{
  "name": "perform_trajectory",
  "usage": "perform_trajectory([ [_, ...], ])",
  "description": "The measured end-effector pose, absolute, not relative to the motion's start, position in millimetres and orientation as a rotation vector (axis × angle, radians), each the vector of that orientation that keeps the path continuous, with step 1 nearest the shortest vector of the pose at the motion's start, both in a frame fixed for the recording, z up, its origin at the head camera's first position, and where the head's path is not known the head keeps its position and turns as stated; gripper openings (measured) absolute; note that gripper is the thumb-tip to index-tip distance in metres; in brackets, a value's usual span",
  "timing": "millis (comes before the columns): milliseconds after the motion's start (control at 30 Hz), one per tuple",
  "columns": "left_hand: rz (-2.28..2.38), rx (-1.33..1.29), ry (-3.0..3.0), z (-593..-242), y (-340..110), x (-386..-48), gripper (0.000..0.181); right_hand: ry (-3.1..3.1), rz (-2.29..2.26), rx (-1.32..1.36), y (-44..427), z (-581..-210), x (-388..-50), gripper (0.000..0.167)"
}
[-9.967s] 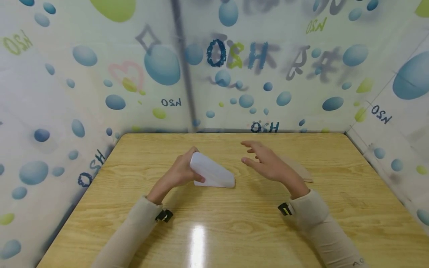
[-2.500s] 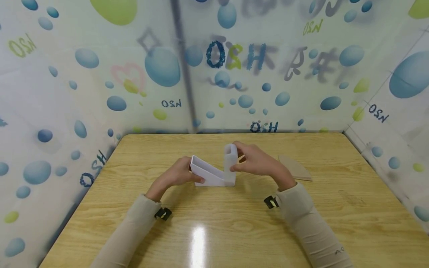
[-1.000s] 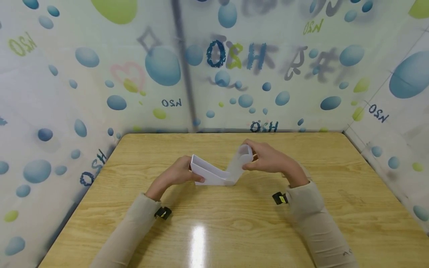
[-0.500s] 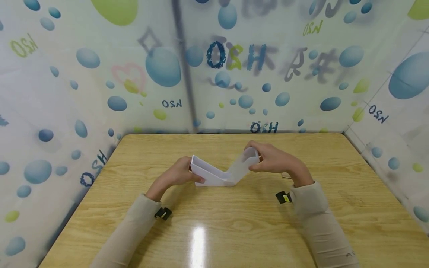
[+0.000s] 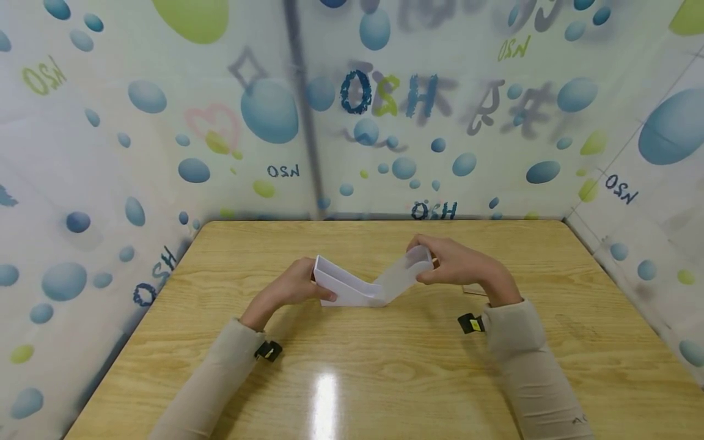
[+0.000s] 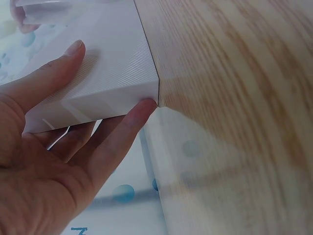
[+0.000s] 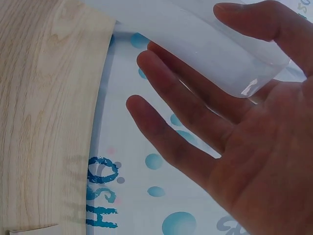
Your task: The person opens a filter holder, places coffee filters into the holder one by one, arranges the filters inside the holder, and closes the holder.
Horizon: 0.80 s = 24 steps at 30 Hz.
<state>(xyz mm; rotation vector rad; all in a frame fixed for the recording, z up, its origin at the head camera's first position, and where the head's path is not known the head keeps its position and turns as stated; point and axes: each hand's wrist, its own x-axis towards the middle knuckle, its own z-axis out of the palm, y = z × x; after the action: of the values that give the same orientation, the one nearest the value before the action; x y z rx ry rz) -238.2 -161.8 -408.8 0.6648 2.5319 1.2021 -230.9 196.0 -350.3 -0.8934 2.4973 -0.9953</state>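
Observation:
A white open-topped box with a slanting rim rests on the wooden table. My left hand grips its left end, thumb on the near wall; in the left wrist view the thumb lies across the ribbed white side of the box. A translucent cover tilts up to the right from the box's right end, where the two meet. My right hand pinches the cover's raised end. In the right wrist view the thumb and some fingers are around the cover, with other fingers spread below.
A flat tan piece lies behind my right wrist, mostly hidden by it. The wooden table meets a patterned wall at the back.
Ten seconds ago my right hand was apart from the closed-looking box. The cover then stood upright and has since swung down to the right with my right hand. The left hand stays put.

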Motion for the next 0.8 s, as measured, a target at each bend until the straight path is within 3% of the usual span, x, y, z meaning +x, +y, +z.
perform_trajectory([
  [800,1.195,0.669,2.536,-410.0,-161.7,-238.1,0.037,2.508,-0.92,-0.831,205.4,-353.6,-234.0,0.04],
])
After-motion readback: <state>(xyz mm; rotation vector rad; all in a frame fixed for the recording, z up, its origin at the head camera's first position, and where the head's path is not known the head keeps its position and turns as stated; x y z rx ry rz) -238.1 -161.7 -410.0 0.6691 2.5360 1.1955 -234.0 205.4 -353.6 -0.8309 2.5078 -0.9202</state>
